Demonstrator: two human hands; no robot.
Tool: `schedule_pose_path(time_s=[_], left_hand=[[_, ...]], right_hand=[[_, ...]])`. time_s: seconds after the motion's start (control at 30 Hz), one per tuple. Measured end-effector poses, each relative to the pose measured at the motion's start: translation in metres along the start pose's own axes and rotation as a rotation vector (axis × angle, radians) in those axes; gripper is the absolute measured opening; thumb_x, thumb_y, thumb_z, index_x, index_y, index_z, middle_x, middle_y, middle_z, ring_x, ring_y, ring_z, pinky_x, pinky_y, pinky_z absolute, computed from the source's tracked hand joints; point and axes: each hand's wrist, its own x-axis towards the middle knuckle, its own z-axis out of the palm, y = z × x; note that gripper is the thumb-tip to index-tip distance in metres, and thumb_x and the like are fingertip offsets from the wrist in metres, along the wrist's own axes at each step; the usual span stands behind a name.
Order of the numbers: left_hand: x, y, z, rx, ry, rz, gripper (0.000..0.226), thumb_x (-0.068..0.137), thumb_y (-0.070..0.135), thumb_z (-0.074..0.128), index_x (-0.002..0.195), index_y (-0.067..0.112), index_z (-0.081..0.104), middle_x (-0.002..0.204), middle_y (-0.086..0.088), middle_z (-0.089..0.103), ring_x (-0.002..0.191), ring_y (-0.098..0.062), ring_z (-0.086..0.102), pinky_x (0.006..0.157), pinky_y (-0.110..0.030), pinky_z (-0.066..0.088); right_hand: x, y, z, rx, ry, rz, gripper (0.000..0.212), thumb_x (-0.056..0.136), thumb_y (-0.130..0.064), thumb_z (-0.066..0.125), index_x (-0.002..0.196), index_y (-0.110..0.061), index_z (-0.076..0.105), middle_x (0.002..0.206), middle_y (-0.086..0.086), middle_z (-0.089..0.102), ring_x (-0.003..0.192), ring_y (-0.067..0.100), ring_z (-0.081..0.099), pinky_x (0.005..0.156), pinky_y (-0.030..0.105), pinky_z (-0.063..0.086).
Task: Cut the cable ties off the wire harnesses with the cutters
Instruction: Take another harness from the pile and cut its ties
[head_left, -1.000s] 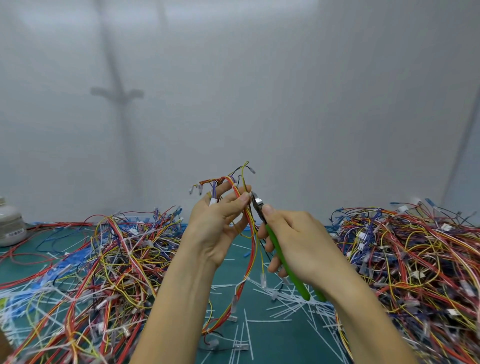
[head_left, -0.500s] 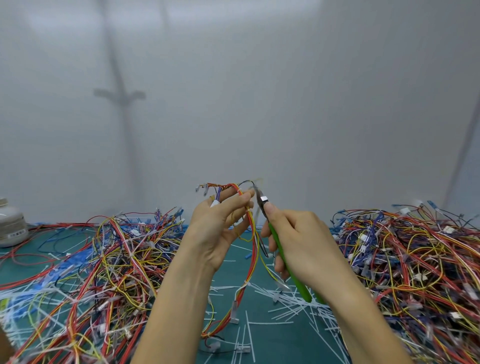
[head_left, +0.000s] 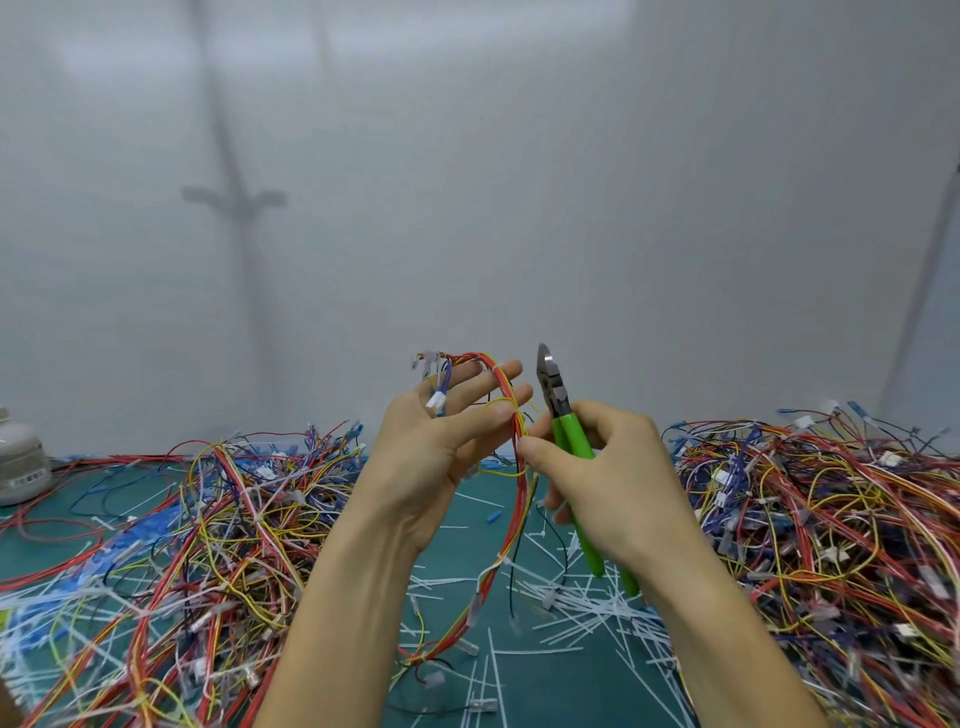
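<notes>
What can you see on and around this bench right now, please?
Held harness: one, red, yellow and orange, draped over the left fingers, hanging to the mat.
Cutters: one, green handles, right hand, tip up.
Left harness pile: one, multicoloured, left on the mat.
Right harness pile: one, multicoloured, right on the mat.
Cut cable ties: many, white, scattered mid-mat.
Mat: one, dark green, under everything.
Container: one, pale grey, far left edge.
Left hand: fingers straight, carrying the held harness.
Right hand: grips the cutters.
</notes>
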Motion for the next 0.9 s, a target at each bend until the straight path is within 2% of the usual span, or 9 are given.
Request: schedule_pose_path(time_s=[0.17, 0.23, 0.3, 0.4, 0.47, 0.57, 0.73, 0.83, 0.9], left_hand=[[-0.0055, 0.0059, -0.0001, 0.387, 0.063, -0.061, 0.024, 0.087, 0.022, 0.071, 0.106, 0.01, 0.064, 0.09, -0.005, 0.077, 0.072, -0.018, 0.075, 0.061, -0.022, 0.057], [-0.0065, 0.007, 0.0002, 0.472, 0.062, -0.068, 0.022, 0.087, 0.031, 0.071, 0.095, 0.011, 0.067, 0.086, -0.005, 0.077, 0.057, -0.014, 0.069, 0.062, -0.024, 0.058], [-0.0074, 0.0086, 0.0, 0.515, 0.047, -0.076, 0.029, 0.084, 0.04, 0.07, 0.093, 0.012, 0.07, 0.085, -0.004, 0.077, 0.052, -0.013, 0.064, 0.054, -0.022, 0.054], [-0.0082, 0.0101, -0.0026, 0.497, -0.029, -0.099, 0.042, 0.075, 0.044, 0.075, 0.102, 0.012, 0.07, 0.089, -0.005, 0.077, 0.054, -0.011, 0.062, 0.054, -0.017, 0.05], [-0.0081, 0.0102, -0.0055, 0.434, -0.088, -0.104, 0.045, 0.07, 0.032, 0.084, 0.107, 0.011, 0.069, 0.096, -0.008, 0.077, 0.069, -0.012, 0.068, 0.063, -0.018, 0.054], [-0.0079, 0.0087, -0.0087, 0.344, -0.145, -0.088, 0.045, 0.07, 0.018, 0.079, 0.111, 0.007, 0.068, 0.101, -0.009, 0.076, 0.089, -0.013, 0.073, 0.071, -0.017, 0.054], [-0.0055, 0.0047, -0.0057, 0.43, -0.065, -0.093, 0.033, 0.085, 0.037, 0.065, 0.095, 0.007, 0.072, 0.088, -0.011, 0.077, 0.06, -0.011, 0.066, 0.058, -0.017, 0.053], [-0.0045, 0.002, -0.0031, 0.496, -0.042, -0.184, 0.053, 0.087, 0.058, 0.052, 0.084, 0.009, 0.072, 0.084, -0.011, 0.077, 0.054, -0.015, 0.068, 0.049, -0.018, 0.053], [-0.0043, 0.0009, -0.0038, 0.533, -0.036, -0.25, 0.065, 0.094, 0.061, 0.039, 0.079, 0.01, 0.076, 0.084, -0.011, 0.077, 0.056, -0.017, 0.07, 0.048, -0.018, 0.053]], right_hand=[[0.0015, 0.0024, -0.0031, 0.073, 0.031, 0.009, 0.011, 0.086, -0.024, 0.069, 0.075, -0.023, 0.066, 0.052, 0.0, 0.06, 0.047, 0.017, 0.062, 0.061, 0.052, 0.059], [0.0018, 0.0031, -0.003, 0.086, 0.042, -0.004, 0.009, 0.087, -0.026, 0.067, 0.078, -0.026, 0.065, 0.052, 0.002, 0.061, 0.051, 0.021, 0.062, 0.064, 0.053, 0.058], [0.0023, 0.0038, -0.0023, 0.082, 0.062, -0.021, 0.009, 0.089, -0.029, 0.065, 0.08, -0.03, 0.064, 0.056, 0.004, 0.062, 0.061, 0.031, 0.064, 0.067, 0.055, 0.057], [0.003, 0.0039, -0.0025, 0.096, 0.103, -0.029, 0.013, 0.09, -0.029, 0.064, 0.077, -0.026, 0.063, 0.06, 0.005, 0.063, 0.067, 0.037, 0.063, 0.069, 0.055, 0.056], [0.0028, 0.003, -0.004, 0.12, 0.113, -0.026, 0.013, 0.091, -0.027, 0.064, 0.078, -0.023, 0.063, 0.059, 0.007, 0.063, 0.063, 0.035, 0.063, 0.068, 0.056, 0.056], [0.0018, -0.0003, -0.0065, 0.191, 0.129, -0.031, 0.012, 0.093, -0.021, 0.063, 0.081, -0.019, 0.063, 0.057, 0.004, 0.063, 0.051, 0.023, 0.061, 0.059, 0.048, 0.058], [-0.0008, -0.0054, -0.0061, 0.284, 0.123, -0.05, 0.011, 0.093, -0.016, 0.063, 0.082, -0.016, 0.062, 0.077, 0.006, 0.07, 0.051, 0.016, 0.06, 0.054, 0.037, 0.057], [-0.002, -0.0053, -0.005, 0.276, 0.13, -0.065, 0.014, 0.093, -0.017, 0.063, 0.079, -0.021, 0.063, 0.078, 0.002, 0.071, 0.051, 0.015, 0.061, 0.056, 0.037, 0.058], [-0.0021, -0.0043, -0.0047, 0.257, 0.143, -0.064, 0.016, 0.092, -0.02, 0.064, 0.077, -0.023, 0.064, 0.073, 0.001, 0.07, 0.052, 0.016, 0.063, 0.059, 0.043, 0.06]])
